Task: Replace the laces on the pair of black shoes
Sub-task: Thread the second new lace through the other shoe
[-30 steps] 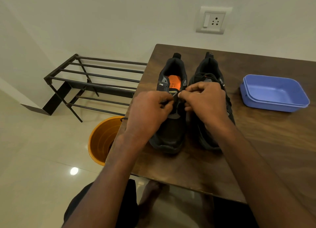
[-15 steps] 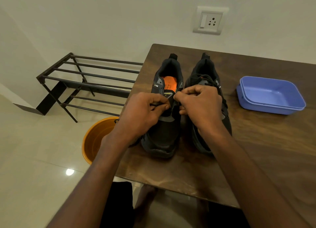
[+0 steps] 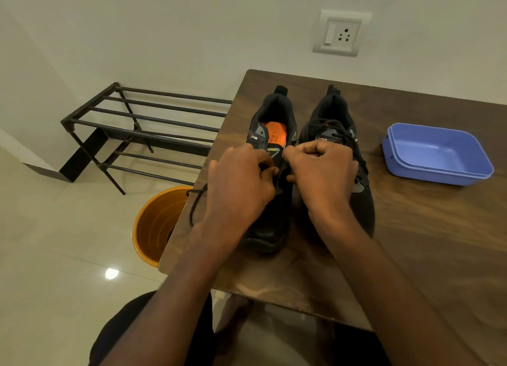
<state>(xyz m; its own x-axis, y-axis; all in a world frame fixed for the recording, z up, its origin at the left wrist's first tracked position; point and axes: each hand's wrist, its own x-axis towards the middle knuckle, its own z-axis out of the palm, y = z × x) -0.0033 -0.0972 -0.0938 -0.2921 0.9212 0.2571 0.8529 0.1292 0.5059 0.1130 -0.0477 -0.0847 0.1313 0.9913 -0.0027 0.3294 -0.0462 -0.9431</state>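
Note:
Two black shoes stand side by side on the dark wooden table (image 3: pixel 411 242), toes toward me. The left shoe (image 3: pixel 270 228) shows an orange insole and has its upper eyelets bare. The right shoe (image 3: pixel 336 118) is laced with a black lace. My left hand (image 3: pixel 238 190) and my right hand (image 3: pixel 323 173) meet over the left shoe's tongue, each pinching a black lace (image 3: pixel 195 203). A loose end of that lace trails off the table's left edge from under my left hand. The eyelets beneath my fingers are hidden.
A blue plastic tub (image 3: pixel 436 154) sits on the table to the right of the shoes. Below the table's left edge stands an orange bucket (image 3: pixel 156 225) on the tiled floor. A black metal shoe rack (image 3: pixel 142 129) is against the wall, and a wall socket (image 3: pixel 341 33) is above the table.
The view has shifted slightly. My hands stay at the left shoe's tongue, and a loose lace end now shows hanging out to the left of my left hand.

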